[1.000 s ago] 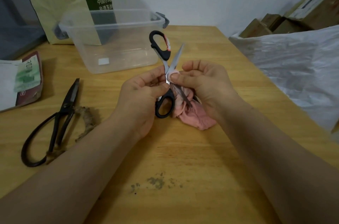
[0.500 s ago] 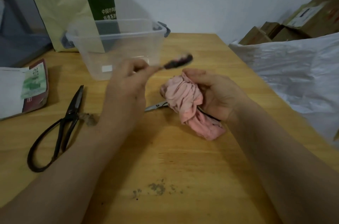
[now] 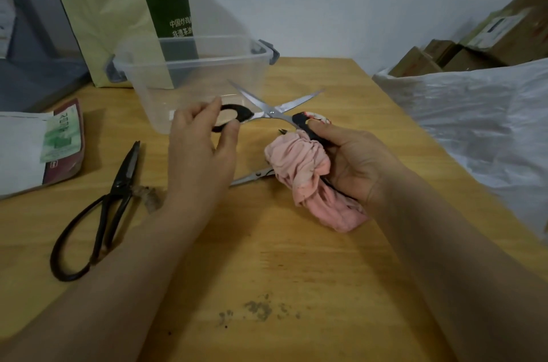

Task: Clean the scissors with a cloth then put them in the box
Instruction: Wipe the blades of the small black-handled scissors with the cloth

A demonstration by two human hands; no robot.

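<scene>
Black-handled scissors (image 3: 271, 112) are spread wide open above the table, blades pointing away toward the clear plastic box (image 3: 189, 79). My left hand (image 3: 201, 148) pinches the left handle loop. My right hand (image 3: 353, 160) grips the other handle together with a bunched pink cloth (image 3: 299, 163). A second small pair of scissors (image 3: 252, 177) lies on the table, partly hidden under the cloth. Large black iron scissors (image 3: 112, 198) lie to the left.
The wooden table (image 3: 281, 272) has dark smudges near its front. A paper packet (image 3: 44, 148) lies at the left edge, a green bag (image 3: 118, 14) stands behind the box. A white plastic sheet (image 3: 480, 130) and cardboard boxes (image 3: 489, 41) crowd the right side.
The scissors were swung round from upright to lying level, handles toward me. They now stand wide open, with my right hand gripping one handle along with the cloth.
</scene>
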